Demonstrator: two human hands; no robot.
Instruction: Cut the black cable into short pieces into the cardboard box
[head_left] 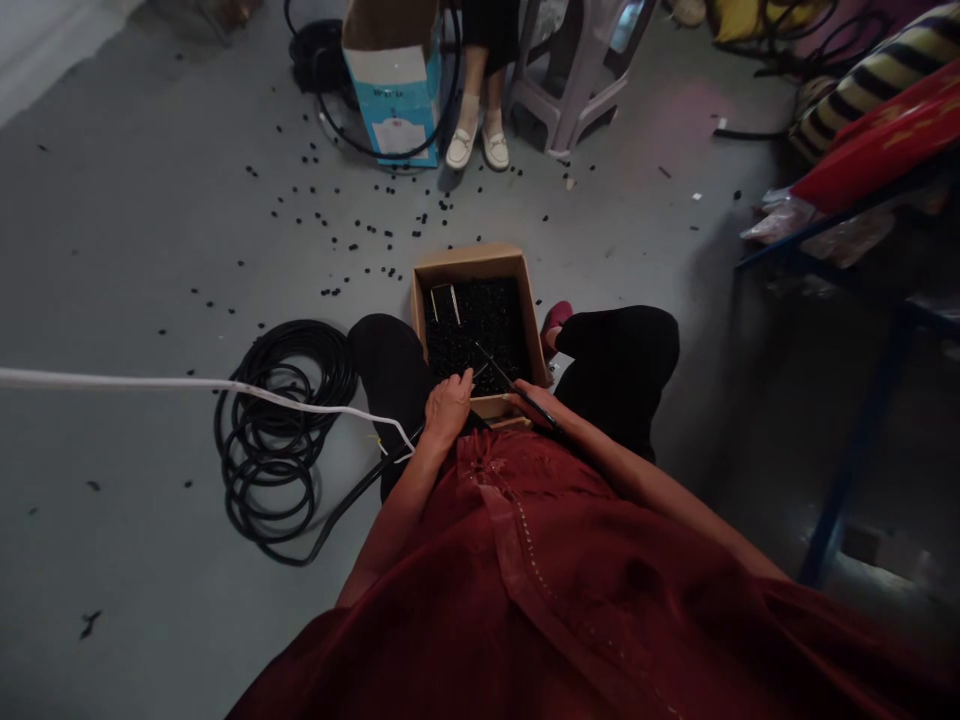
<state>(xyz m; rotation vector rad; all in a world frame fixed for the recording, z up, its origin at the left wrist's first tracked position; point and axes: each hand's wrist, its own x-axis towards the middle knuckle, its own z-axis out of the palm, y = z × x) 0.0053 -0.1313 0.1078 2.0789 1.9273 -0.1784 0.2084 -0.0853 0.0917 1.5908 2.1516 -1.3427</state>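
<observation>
My left hand [448,408] is closed around a black rubber hose [358,492], which runs up from the coil [259,440] on the floor; the hose's end by my fingers is hard to make out. In my closed right hand [536,402] is a dark, thin-bladed tool that looks like scissors [495,364], its tip pointing up and left over the box. Both hands are at the near edge of an open cardboard box [469,262] between my knees. Inside the box lie many small black pieces [491,310] and a dark rectangular object with shiny edges [445,304].
Small black pieces [352,246] are scattered over the grey floor. A white cord [180,383] crosses from the left toward my left arm. Ahead are a blue-white carton [397,110], another person's feet [478,146] and a plastic stool [574,85]. A blue metal frame [862,450] stands right.
</observation>
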